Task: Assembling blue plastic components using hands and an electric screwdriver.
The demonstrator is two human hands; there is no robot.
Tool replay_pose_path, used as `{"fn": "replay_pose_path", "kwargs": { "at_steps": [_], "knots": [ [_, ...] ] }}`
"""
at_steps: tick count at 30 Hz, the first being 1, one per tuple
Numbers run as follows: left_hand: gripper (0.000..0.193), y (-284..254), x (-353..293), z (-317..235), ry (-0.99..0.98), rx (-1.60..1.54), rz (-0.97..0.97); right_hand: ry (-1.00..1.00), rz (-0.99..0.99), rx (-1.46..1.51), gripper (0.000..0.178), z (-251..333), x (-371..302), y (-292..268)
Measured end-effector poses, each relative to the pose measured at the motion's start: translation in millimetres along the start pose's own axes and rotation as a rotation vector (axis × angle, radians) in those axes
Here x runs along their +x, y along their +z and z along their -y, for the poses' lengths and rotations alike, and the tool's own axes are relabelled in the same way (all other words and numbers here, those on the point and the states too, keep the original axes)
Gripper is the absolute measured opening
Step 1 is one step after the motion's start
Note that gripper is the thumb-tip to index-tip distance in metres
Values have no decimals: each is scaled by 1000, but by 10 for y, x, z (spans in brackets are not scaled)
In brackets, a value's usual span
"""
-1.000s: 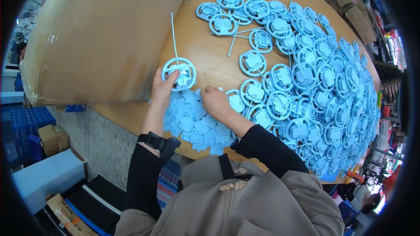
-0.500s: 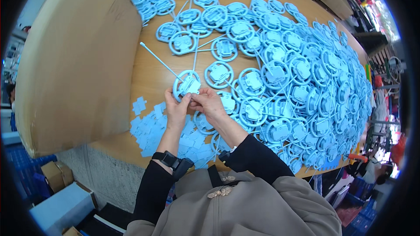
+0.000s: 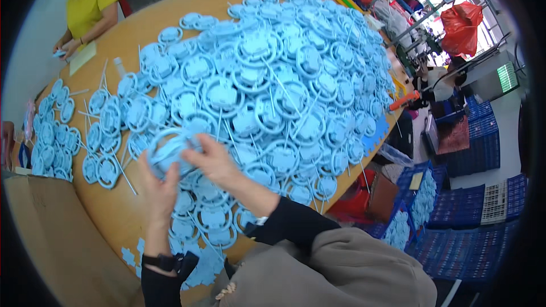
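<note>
Between my two hands is a light-blue plastic wheel-shaped part (image 3: 165,152), a ring with a block across its middle, smeared by motion. My left hand (image 3: 157,193) grips its near left side, thumb raised against it. At the right rim my right hand (image 3: 215,162) has its fingers and thumb closed on the same part. Just beyond and to the right lies a broad heap of similar wheel-shaped parts (image 3: 222,95), many with thin sticks. Small flat light-blue pieces (image 3: 205,267) lie by my left wrist, partly hidden by my arm.
A large cardboard box (image 3: 62,239) stands at the lower left against the wooden table (image 3: 102,210). Across the table, a person in yellow (image 3: 94,8) handles a small blue piece. An orange-handled tool (image 3: 405,100) lies at the right edge; blue crates (image 3: 455,250) stand beyond.
The view has swung toward the right, bringing in the crates and the person in yellow. Both hands still hold a wheel-shaped part, now lifted and tilted differently.
</note>
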State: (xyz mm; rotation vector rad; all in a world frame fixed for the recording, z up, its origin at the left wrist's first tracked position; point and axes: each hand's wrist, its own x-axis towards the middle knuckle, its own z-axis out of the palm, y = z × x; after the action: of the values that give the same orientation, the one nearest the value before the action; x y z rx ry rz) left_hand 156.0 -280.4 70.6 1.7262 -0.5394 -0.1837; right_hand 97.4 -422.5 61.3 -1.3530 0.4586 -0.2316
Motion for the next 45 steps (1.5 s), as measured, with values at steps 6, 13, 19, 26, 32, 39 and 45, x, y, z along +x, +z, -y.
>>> {"fn": "replay_pose_path", "kwargs": {
  "at_steps": [6, 13, 19, 26, 32, 39, 45],
  "knots": [
    [73, 783, 723, -327, -36, -106, 194, -61, -445, 94, 35, 658, 649, -1531],
    [40, -71, 300, 719, -64, 366, -157, -97, -493, 540, 42, 999, 960, -2130],
    [50, -1488, -288, 1727, -376, 730, -649, 5, 418, -204, 32, 366, 680, 24],
    [77, -1754, 123, 1593, -452, 1084, -409, -614, 560, -1448, 49, -910, 1101, 1487],
    [73, -1904, -282, 1535, -370, 977, -56, -596, 569, -1477, 54, -1073, 615, 1567],
    [59, -2067, -1209, 1333, -335, 514, -226, -682, 632, -1283, 38, -1210, 227, 1267],
    [43, -2058, -2056, 1029, -417, -832, -539, -572, 917, -1259, 36, -1109, -389, 1682]
  ]
}}
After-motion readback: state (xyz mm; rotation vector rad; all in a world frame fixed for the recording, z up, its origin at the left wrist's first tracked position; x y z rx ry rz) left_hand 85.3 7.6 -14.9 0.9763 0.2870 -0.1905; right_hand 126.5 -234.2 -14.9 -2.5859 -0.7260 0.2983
